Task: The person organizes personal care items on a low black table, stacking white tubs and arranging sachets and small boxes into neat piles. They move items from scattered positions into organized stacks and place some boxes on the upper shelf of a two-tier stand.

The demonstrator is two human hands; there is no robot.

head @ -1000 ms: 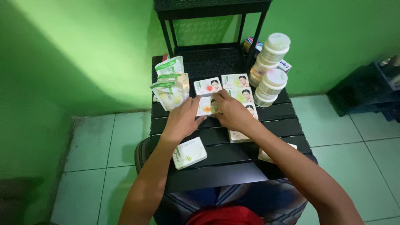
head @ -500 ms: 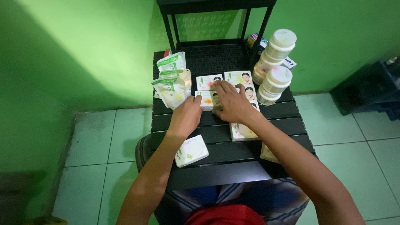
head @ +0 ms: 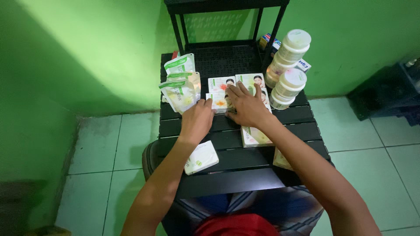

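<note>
Near the lower centre, a white box lies alone on the black bench. Your left hand rests above it, fingers curled loosely against the edge of a small carton at frame centre. Your right hand lies flat, fingers spread over the neighbouring cartons. Pouches stand upper left; stacked jars upper right.

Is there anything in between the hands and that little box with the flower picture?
Nothing visible. The left hand and the right hand both rest directly against the small flat box on the black slatted table. The pouches stand off to the left, the stacked jars to the right.
</note>
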